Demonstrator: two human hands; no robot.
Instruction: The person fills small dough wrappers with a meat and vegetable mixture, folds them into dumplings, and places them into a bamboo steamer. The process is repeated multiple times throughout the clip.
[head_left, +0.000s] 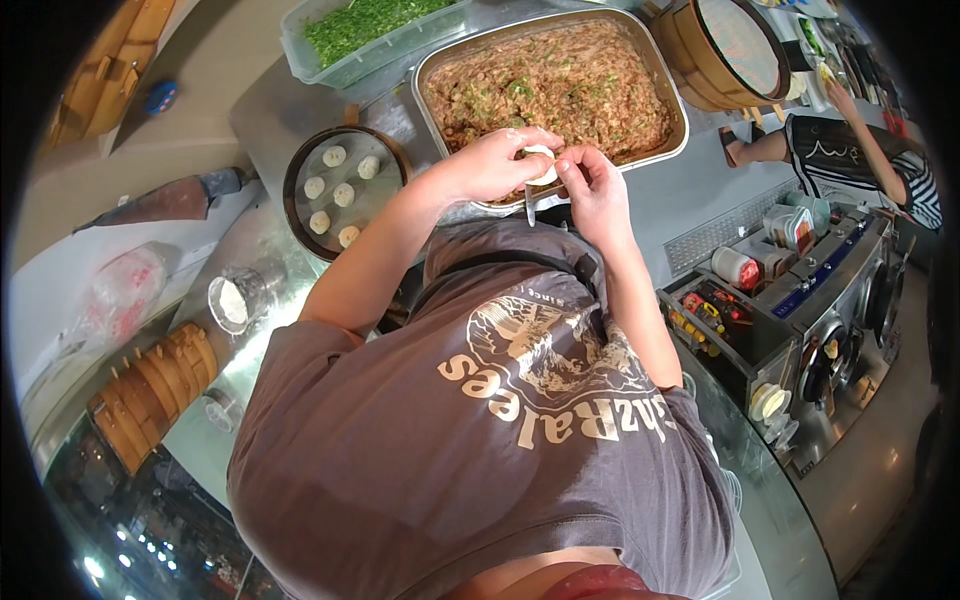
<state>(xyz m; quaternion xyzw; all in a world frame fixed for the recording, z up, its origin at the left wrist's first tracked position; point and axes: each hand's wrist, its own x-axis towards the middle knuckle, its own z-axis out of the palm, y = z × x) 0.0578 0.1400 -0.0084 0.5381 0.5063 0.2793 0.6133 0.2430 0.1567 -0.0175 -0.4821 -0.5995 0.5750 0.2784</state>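
My left hand cradles a small round of white dough over the near edge of a metal tray. With thumb and fingertips, my right hand pinches the dough's right edge. Minced filling flecked with green fills the tray. A narrow flat metal tool points down below the dough; its other end is hidden, and whether a hand holds it I cannot tell. Left of my left forearm, a round steamer holds several small pleated buns set apart on its liner.
Chopped greens fill a plastic tub behind the steamer. A large bamboo steamer stands right of the tray. Farther right are another person and a cooking station. A flour container and stacked steamer parts lie left.
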